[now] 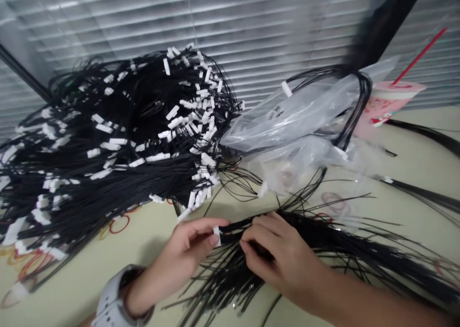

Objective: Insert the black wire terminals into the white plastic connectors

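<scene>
Two hands work on a bunch of thin black wires (316,236) lying just in front of a large heap of white-tipped black wires (118,125). The left hand (189,252), a white watch (111,298) on its wrist, pinches a small white connector (217,236) at the bunch's end between finger and thumb. Just beside it, the right hand (283,260) closes around the wires. Right of the heap lie a clear plastic bag (287,125) and, farther right, a pink cup (388,101) with a red straw (420,53).

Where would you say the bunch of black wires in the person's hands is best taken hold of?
Likely grip the black wires near the white tag, from the near side, as the right hand does: they bunch tightly there, while their far ends splay loosely.
</scene>
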### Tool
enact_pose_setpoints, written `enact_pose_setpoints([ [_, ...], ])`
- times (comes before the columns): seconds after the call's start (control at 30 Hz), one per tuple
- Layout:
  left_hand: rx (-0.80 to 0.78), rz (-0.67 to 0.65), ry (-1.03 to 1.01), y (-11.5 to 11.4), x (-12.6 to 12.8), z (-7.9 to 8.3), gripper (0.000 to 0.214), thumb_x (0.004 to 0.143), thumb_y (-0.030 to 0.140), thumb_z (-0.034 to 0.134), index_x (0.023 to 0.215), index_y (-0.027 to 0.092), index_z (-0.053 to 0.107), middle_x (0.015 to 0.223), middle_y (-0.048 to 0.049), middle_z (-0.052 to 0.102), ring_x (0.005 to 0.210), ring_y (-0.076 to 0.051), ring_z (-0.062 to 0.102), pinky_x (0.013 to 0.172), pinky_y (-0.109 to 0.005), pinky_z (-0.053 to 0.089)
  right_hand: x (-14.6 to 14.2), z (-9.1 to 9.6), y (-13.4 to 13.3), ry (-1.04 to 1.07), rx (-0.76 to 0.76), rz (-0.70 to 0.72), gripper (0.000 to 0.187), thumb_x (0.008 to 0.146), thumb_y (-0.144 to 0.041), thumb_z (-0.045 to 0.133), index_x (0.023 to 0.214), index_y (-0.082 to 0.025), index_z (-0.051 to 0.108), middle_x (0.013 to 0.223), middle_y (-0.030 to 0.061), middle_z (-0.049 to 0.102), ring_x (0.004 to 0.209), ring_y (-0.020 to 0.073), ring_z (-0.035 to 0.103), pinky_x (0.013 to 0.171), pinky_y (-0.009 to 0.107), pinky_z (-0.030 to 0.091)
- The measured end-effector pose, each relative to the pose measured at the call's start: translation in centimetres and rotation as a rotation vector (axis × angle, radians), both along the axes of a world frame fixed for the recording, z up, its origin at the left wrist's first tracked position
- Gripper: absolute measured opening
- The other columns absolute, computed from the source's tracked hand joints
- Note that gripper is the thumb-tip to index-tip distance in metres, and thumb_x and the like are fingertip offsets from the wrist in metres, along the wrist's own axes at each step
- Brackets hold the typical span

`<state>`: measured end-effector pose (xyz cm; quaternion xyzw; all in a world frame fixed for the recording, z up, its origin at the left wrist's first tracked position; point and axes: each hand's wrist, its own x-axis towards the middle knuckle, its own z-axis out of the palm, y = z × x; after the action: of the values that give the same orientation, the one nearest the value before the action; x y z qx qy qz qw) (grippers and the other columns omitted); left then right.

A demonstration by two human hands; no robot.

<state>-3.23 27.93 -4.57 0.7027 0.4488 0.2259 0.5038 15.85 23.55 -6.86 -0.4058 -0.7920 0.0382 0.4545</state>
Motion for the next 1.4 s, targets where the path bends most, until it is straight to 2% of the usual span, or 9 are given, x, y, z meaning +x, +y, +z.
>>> enact_pose_setpoints([
  [0.23, -0.049, 0.058, -0.016, 0.3, -0.1, -0.1, 0.035, 0.076, 0.036, 0.057, 0.106, 0.019, 0.057, 0.100, -0.0051, 0.059, 0.085, -0.013, 0.053, 0.073, -0.023, 0.042, -0.4, -0.2, 0.2, 0.092, -0.013, 0.021, 0.008, 0.071, -0.007, 0.045, 0.066, -0.014, 0.048, 0.063, -0.0028, 0.049, 0.062, 0.0048, 0.039, 0.064, 0.019, 0.027],
  [0.4, -0.063, 0.006, -0.089, 0.3, 0.0, 0.0, 0.030, 0.077, 0.031, 0.057, 0.105, 0.020, 0.057, 0.103, -0.0035, 0.059, 0.092, -0.012, 0.053, 0.082, -0.022, 0.041, -0.2, -0.3, 0.5, 0.000, -0.045, 0.023, 0.007, 0.073, -0.010, 0.045, 0.067, -0.014, 0.049, 0.064, -0.0039, 0.049, 0.060, 0.0041, 0.037, 0.066, 0.019, 0.026],
  [0.7, 0.009, 0.003, -0.030, 0.1, -0.1, 0.1, 0.033, 0.078, 0.031, 0.054, 0.108, 0.017, 0.055, 0.105, -0.0057, 0.058, 0.091, -0.014, 0.052, 0.081, -0.027, 0.040, -0.2, -0.6, 0.5, -0.042, -0.028, 0.057, 0.006, 0.073, -0.010, 0.045, 0.067, -0.013, 0.047, 0.064, -0.0036, 0.047, 0.060, 0.0037, 0.036, 0.069, 0.019, 0.026],
  [0.83, -0.038, -0.060, -0.092, -0.1, 0.1, 0.6, 0.030, 0.079, 0.027, 0.053, 0.107, 0.016, 0.055, 0.106, -0.0055, 0.059, 0.096, -0.013, 0.053, 0.086, -0.025, 0.040, -0.1, -0.5, 0.3, -0.017, -0.060, 0.047, 0.005, 0.072, -0.009, 0.045, 0.069, -0.013, 0.047, 0.065, -0.0047, 0.048, 0.060, 0.0033, 0.035, 0.067, 0.018, 0.025],
  [0.97, -0.061, -0.065, -0.114, -0.1, 0.2, 0.9, 0.029, 0.080, 0.026, 0.053, 0.107, 0.016, 0.055, 0.109, -0.0051, 0.058, 0.099, -0.013, 0.053, 0.087, -0.024, 0.040, -0.1, -0.7, 0.4, -0.045, -0.085, 0.048, 0.005, 0.071, -0.009, 0.045, 0.070, -0.014, 0.047, 0.066, -0.0048, 0.048, 0.060, 0.0032, 0.035, 0.066, 0.018, 0.024],
  [1.17, -0.019, 0.005, -0.009, -0.1, 0.1, 0.1, 0.033, 0.078, 0.031, 0.052, 0.107, 0.015, 0.056, 0.099, -0.0059, 0.059, 0.086, -0.014, 0.053, 0.076, -0.026, 0.042, -0.3, -1.2, 0.7, -0.060, -0.005, 0.068, 0.006, 0.072, -0.010, 0.045, 0.068, -0.014, 0.046, 0.064, -0.0035, 0.046, 0.062, 0.0038, 0.037, 0.069, 0.018, 0.025],
  [1.33, 0.062, 0.015, 0.021, -0.4, -0.1, -0.7, 0.029, 0.079, 0.031, 0.051, 0.106, 0.020, 0.057, 0.109, -0.0032, 0.055, 0.099, -0.014, 0.050, 0.090, -0.029, 0.037, -0.2, -1.0, 0.5, -0.021, -0.004, 0.039, 0.008, 0.073, -0.007, 0.044, 0.071, -0.014, 0.048, 0.065, -0.0037, 0.048, 0.061, 0.0036, 0.036, 0.067, 0.018, 0.025],
  [1.4, 0.062, 0.016, 0.037, -0.4, -0.2, -0.8, 0.029, 0.080, 0.032, 0.050, 0.106, 0.022, 0.058, 0.108, -0.0025, 0.055, 0.097, -0.014, 0.050, 0.089, -0.029, 0.038, -0.1, -0.7, 0.3, 0.000, -0.020, 0.020, 0.009, 0.072, -0.006, 0.044, 0.071, -0.014, 0.048, 0.065, -0.0040, 0.048, 0.060, 0.0034, 0.036, 0.066, 0.018, 0.024],
])
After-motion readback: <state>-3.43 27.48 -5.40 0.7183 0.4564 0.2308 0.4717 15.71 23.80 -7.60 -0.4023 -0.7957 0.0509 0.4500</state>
